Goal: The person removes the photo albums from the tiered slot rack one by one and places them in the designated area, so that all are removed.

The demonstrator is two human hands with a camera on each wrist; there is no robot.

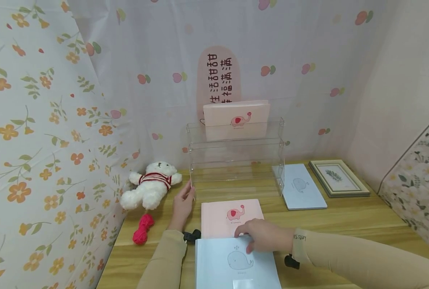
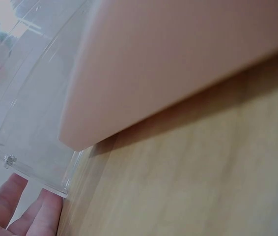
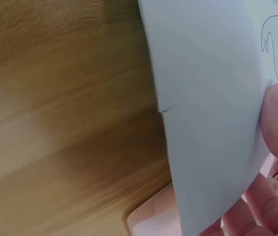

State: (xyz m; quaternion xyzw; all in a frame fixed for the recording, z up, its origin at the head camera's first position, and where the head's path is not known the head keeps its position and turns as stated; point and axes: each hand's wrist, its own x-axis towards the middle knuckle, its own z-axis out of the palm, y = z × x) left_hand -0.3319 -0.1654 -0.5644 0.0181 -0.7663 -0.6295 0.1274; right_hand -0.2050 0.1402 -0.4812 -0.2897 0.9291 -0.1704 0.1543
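A clear acrylic tiered rack (image 1: 236, 184) stands at the back of the table. My left hand (image 1: 183, 204) holds the lower left side panel of the rack, its fingers (image 2: 12, 191) at the panel's edge. With my right hand (image 1: 268, 236) I pinch the top edge of a pale blue whale booklet (image 1: 214, 257), thumb (image 3: 276, 115) on the cover and fingers behind. This booklet overlaps a pink elephant booklet (image 1: 214, 214) in front of the rack, hiding its lower part. Another pink elephant booklet (image 1: 218, 116) stands upright in the rack's top tier.
To the left lie a white plush bear (image 1: 151, 186) in a striped top and a red yarn skein (image 1: 142, 229). Right of the rack, another blue whale booklet (image 1: 302, 186) lies flat, with a framed picture (image 1: 338, 178) beside it. Patterned curtains (image 1: 156, 80) hang close behind.
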